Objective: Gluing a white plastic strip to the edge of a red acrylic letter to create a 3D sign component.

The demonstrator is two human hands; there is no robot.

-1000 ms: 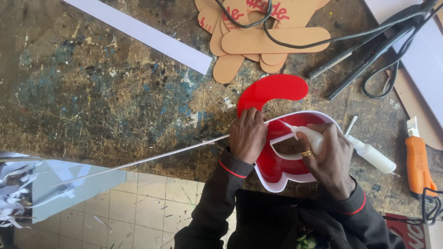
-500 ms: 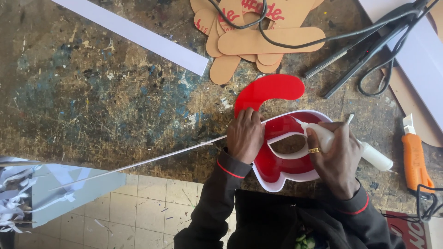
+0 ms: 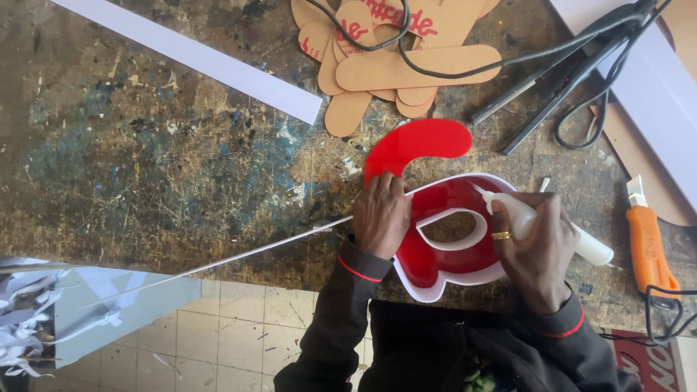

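Note:
A red acrylic letter shape point(image 3: 443, 203) with white strip walls lies at the near edge of the worn workbench point(image 3: 145, 160). My left hand point(image 3: 381, 215) presses on its left side, where a long thin white strip point(image 3: 239, 254) runs off to the left past the bench edge. My right hand point(image 3: 537, 247), a ring on one finger, grips a white glue bottle point(image 3: 592, 248) with the nozzle touching the white wall at the upper right of the letter. A white oval loop point(image 3: 454, 229) sits inside the red face.
Brown cardboard cut-outs point(image 3: 396, 62) lie at the back under a black cable. A black corded tool point(image 3: 559, 80) is at the upper right, an orange utility knife point(image 3: 647, 243) at the right, a white strip point(image 3: 196, 58) at the upper left. Shredded paper point(image 3: 29, 319) sits below left over the tiled floor.
My right hand has slid the glue bottle's nozzle from the middle of the letter up and right along the white wall. My left hand has stayed in place.

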